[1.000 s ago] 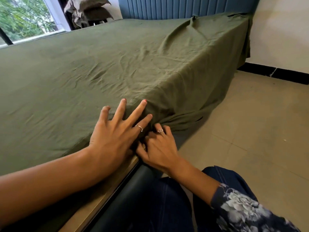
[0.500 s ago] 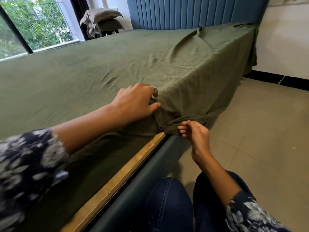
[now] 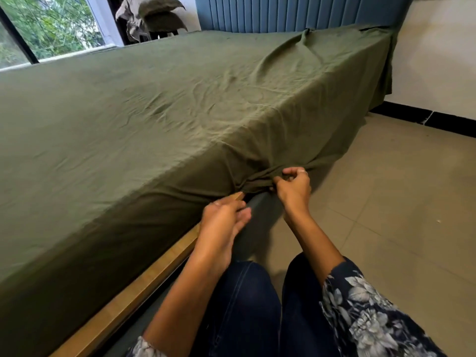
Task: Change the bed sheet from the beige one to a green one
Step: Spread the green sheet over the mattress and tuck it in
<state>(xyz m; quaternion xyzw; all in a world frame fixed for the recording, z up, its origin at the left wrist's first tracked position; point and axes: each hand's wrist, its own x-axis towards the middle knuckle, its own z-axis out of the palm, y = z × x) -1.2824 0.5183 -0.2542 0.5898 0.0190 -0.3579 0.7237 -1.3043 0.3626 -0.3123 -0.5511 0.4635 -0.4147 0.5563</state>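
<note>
A green bed sheet (image 3: pixel 180 104) covers the whole mattress and hangs over its near corner and right side. My right hand (image 3: pixel 293 185) pinches the bunched sheet fabric at the bottom of that near corner. My left hand (image 3: pixel 222 222) is lower, at the wooden bed rail (image 3: pixel 123 302) just below the mattress edge, fingers loosely curled by the sheet's hem; whether it holds fabric is hidden. No beige sheet lies on the bed.
A blue padded headboard (image 3: pixel 296 11) stands at the far end. Pillows and crumpled cloth (image 3: pixel 154 16) are piled on a stand by the window (image 3: pixel 49 29). Tiled floor (image 3: pixel 386 202) runs along the bed's right side up to a white wall.
My left hand came off the mattress top and dropped to the bed rail. My right hand rose slightly and took hold of the corner fabric. The view pulled back.
</note>
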